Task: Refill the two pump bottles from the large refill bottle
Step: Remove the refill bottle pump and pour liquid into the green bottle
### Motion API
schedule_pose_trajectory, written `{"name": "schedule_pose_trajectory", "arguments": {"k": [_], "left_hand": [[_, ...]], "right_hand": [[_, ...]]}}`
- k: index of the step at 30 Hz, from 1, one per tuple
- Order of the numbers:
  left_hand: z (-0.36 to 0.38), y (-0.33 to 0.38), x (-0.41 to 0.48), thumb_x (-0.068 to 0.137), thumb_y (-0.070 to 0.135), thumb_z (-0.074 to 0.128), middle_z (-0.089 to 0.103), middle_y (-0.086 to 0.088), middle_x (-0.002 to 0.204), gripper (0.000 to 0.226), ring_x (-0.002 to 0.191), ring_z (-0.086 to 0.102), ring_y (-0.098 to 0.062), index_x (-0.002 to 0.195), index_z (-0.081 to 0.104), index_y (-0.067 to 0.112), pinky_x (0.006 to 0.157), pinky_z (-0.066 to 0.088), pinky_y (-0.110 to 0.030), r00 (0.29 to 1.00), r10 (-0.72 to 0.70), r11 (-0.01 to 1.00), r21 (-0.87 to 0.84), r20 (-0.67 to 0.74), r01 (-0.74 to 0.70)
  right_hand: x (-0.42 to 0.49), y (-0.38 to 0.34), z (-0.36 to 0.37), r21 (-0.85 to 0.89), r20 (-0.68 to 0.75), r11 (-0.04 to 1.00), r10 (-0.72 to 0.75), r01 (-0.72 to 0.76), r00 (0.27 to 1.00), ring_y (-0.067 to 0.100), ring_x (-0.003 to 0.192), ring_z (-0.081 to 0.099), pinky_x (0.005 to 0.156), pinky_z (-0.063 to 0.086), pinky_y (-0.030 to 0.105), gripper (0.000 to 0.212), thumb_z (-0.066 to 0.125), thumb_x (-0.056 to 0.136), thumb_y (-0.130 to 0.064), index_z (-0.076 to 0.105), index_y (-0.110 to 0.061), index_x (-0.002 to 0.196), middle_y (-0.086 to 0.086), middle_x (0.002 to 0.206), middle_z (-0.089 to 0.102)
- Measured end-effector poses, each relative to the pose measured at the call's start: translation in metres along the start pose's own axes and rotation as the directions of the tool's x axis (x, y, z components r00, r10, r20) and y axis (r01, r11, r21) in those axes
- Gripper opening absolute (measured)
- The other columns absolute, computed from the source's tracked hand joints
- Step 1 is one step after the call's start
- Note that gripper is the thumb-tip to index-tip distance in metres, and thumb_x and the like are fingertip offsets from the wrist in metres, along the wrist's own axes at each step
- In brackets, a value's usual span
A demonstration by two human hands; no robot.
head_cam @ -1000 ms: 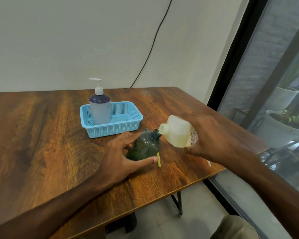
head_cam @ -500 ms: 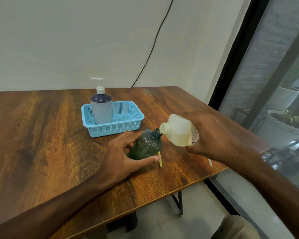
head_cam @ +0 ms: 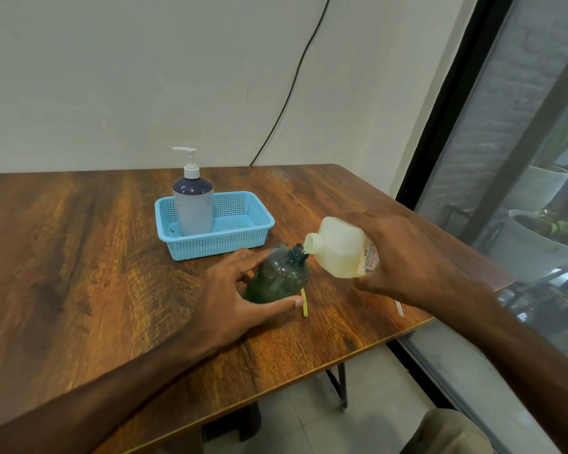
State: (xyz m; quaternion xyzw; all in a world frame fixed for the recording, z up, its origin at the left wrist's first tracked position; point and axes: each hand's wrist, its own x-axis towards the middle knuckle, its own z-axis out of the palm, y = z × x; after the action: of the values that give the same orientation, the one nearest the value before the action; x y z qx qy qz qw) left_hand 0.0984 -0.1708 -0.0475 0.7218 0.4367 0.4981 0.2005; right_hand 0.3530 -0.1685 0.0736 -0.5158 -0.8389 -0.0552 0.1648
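head view: wooden table, glossy brown grain w/ dark streaks, rounded corner at far right. l hand wraps the green bottle: thumb on near side, fingers curled round far side, grip closed on it. bottle is translucent dark green plastic, rounded body, threaded dark neck, pump off, tilted w/ neck toward the r. r hand is clamped round the refill bottle, a squarish cream translucent plastic jug w/ printed label, tipped near horizontal; its open spout sits touching or just above the green neck, can't tell which. yellow strip lies flat on table just beside green bottle base. blue basket, perforated plastic, rectangular, sits behind; pump bottle stands upright in its l end, cylindrical, dark domed top, white pump head. black cable runs down matte wall.
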Motion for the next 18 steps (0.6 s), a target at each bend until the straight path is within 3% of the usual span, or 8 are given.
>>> {"name": "schedule_pose_trajectory", "arguments": {"k": [10, 18], "left_hand": [[0.0003, -0.0018, 0.0010, 0.067, 0.060, 0.092, 0.069, 0.022, 0.123, 0.079, 0.117, 0.064, -0.009, 0.137, 0.065, 0.036, 0.083, 0.062, -0.039, 1.000, 0.011, 1.000, -0.011, -0.005, -0.011], [0.0002, -0.0022, 0.0016, 0.067, 0.062, 0.091, 0.070, 0.021, 0.122, 0.081, 0.116, 0.065, -0.010, 0.138, 0.065, 0.033, 0.083, 0.062, -0.039, 1.000, 0.007, 1.000, -0.012, -0.005, -0.007]], "right_hand": [[-0.0002, -0.0007, -0.0019, -0.008, 0.000, 1.000, -0.019, 0.019, 1.000, 0.018, 0.126, 0.050, 0.098, 0.042, 0.032, 0.091, 0.090, 0.068, -0.033, 0.045, -0.028, 0.147, -0.003, 0.139, 0.057], [0.0011, -0.0026, -0.0032, -0.018, 0.007, 1.000, -0.009, 0.010, 1.000, 0.018, 0.126, 0.050, 0.100, 0.045, 0.037, 0.092, 0.089, 0.068, -0.034, 0.043, -0.029, 0.147, -0.004, 0.140, 0.056]]}}
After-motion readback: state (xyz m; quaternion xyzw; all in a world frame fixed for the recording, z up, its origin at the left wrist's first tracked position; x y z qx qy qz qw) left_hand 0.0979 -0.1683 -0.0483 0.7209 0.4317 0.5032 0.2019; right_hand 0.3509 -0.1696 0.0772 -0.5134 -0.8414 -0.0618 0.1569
